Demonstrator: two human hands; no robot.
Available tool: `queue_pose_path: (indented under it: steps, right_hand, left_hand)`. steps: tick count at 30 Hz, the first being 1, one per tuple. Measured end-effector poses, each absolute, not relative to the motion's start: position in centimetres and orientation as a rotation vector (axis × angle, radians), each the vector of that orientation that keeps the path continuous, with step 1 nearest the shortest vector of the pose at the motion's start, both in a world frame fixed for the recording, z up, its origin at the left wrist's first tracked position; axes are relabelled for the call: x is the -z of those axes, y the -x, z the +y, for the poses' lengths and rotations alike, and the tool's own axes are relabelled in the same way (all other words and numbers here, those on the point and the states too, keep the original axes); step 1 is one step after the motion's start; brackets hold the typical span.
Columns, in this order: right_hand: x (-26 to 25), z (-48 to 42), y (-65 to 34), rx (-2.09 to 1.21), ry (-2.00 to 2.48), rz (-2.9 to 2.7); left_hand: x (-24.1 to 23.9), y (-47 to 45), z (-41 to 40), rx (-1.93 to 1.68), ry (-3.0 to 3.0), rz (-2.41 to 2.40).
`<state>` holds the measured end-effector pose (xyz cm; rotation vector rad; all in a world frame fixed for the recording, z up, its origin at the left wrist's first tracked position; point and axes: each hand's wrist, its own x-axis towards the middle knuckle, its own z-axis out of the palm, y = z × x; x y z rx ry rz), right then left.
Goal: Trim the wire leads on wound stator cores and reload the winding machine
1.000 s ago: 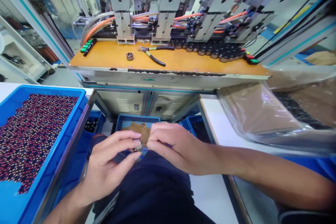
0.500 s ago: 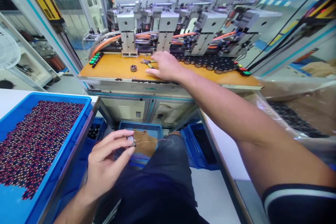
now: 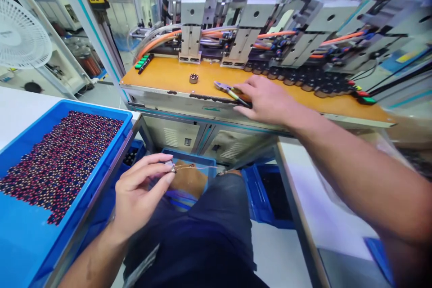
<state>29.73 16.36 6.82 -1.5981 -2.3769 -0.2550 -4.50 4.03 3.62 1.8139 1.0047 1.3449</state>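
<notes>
My left hand (image 3: 140, 189) is held above my lap, fingers pinched on a small metal part (image 3: 169, 166) with thin wires trailing to the right. My right hand (image 3: 266, 99) is stretched out over the orange machine shelf (image 3: 168, 74) and grips the handles of small pliers (image 3: 227, 90), whose jaws point left. A small round metal piece (image 3: 193, 78) lies on the shelf just left of the pliers.
A blue tray (image 3: 111, 144) full of small dark and red parts sits at my left. Blue bins (image 3: 266, 193) stand on the floor under the machine. Grey machine heads (image 3: 191, 22) with orange hoses line the back of the shelf. A white fan (image 3: 22, 31) is far left.
My right hand left the part held before me, reached to the shelf and took hold of the pliers. My left hand stayed pinched on the small part. The view shifted up and left.
</notes>
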Motion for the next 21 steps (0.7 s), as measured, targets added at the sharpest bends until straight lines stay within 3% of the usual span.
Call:
queue_pose_path:
  steps: [4,8,10,21]
  right_hand:
    - [-4.4,8.7,-27.5,0.105,1.525,-2.259]
    - [-0.3,0.5,-22.4,-0.978,1.249,-1.783]
    - [1.2,-2.5,-20.1,-1.299,1.126,-1.593]
    - [1.1,-3.7,-17.7,-1.188,0.868,-1.678]
  left_hand:
    - [-3.4,4.0,4.3,-1.342,-1.802,0.997]
    - [-3.3,3.5,4.3,-1.307,-1.828,0.985]
    - [-3.3,3.3,4.3,-1.288,-1.848,0.979]
    - [-3.5,3.0,3.4,-1.259,-1.915,0.976]
